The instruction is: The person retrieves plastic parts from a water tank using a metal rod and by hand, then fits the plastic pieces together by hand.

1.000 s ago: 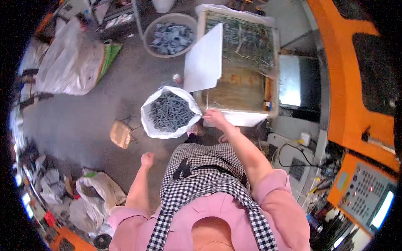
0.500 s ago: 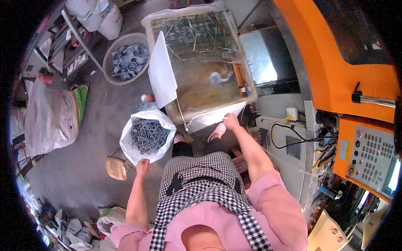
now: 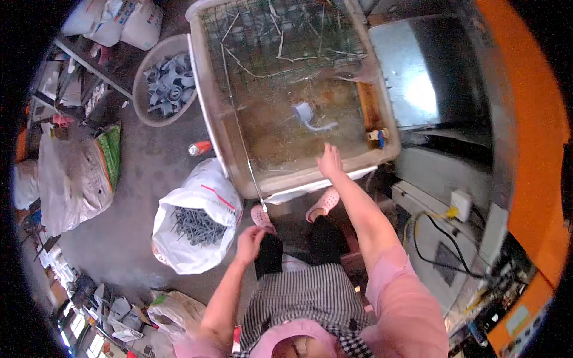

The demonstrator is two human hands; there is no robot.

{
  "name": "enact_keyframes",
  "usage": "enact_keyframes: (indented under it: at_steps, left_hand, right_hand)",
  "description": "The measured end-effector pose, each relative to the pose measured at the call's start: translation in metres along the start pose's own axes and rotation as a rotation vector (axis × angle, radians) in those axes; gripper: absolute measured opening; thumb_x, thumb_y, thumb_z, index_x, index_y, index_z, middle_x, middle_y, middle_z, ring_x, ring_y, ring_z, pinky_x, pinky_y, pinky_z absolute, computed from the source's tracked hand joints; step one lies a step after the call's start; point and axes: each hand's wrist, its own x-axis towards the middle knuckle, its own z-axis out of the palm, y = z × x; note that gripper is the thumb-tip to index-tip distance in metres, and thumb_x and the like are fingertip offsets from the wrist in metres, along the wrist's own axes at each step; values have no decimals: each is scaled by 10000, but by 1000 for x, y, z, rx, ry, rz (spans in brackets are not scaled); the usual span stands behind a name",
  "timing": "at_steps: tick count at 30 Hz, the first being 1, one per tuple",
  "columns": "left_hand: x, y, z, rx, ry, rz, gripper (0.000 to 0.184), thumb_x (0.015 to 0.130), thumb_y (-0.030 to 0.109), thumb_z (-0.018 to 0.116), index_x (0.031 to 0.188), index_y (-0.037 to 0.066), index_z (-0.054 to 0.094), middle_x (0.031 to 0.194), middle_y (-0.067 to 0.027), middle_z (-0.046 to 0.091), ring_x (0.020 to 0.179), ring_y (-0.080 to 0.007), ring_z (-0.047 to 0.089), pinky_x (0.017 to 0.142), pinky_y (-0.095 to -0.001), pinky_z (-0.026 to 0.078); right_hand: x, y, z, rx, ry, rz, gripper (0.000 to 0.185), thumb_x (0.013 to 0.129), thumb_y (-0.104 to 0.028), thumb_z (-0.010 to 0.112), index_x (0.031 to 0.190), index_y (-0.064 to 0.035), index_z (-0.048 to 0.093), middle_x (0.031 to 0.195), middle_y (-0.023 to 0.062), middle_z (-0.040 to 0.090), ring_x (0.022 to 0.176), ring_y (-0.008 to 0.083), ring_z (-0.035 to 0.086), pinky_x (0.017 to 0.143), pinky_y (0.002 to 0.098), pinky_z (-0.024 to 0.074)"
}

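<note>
My right hand (image 3: 330, 161) is over the near edge of a large water-filled tub (image 3: 245, 173), its fingers apart and nothing seen in them. In the water beyond it floats a pale plastic part with a curved tail (image 3: 304, 112). My left hand (image 3: 249, 243) hangs low beside a white bag (image 3: 206, 185) of thin grey plastic pieces (image 3: 199, 225). Its fingers look bent together; whatever they might hold is too small to make out.
A round basin (image 3: 140, 101) of grey plastic parts and a red spray can (image 3: 200, 148) stand left of the tub. Machine housing and cables (image 3: 444, 238) line the right. Plastic sacks (image 3: 74, 179) lie at the far left.
The view has shifted closer to the tub. My right hand has moved from the white sheet at the near side to above the tub's edge. My left hand has moved right, away from the bag's mouth.
</note>
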Motion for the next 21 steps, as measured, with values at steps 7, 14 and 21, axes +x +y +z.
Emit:
enact_keyframes:
  at_steps: [7, 14, 21]
  left_hand:
    - [65, -28, 76, -216, 97, -59, 142, 846, 80, 559, 946, -9, 607, 831, -116, 624, 732, -174, 614, 671, -275, 483]
    - [121, -55, 94, -170, 148, -76, 135, 841, 64, 560, 947, -5, 605, 803, -120, 609, 709, -210, 602, 676, -289, 477]
    - [215, 13, 84, 358, 385, 491, 391, 753, 128, 636, 1124, 70, 531, 1121, -126, 513, 1038, -307, 462, 865, -403, 386]
  right_hand:
    - [187, -36, 76, -175, 169, -4, 835, 723, -398, 680, 1315, 28, 273, 1275, 288, 356, 1187, 381, 376, 918, 423, 410]
    - [248, -23, 127, -289, 226, -37, 772, 669, -371, 726, 1222, 38, 377, 1127, 239, 507, 966, 357, 563, 832, 414, 471]
    - [186, 6, 94, 106, 253, -156, 632, 685, -262, 703, 1175, 45, 448, 1073, 225, 558, 965, 328, 574, 844, 371, 460]
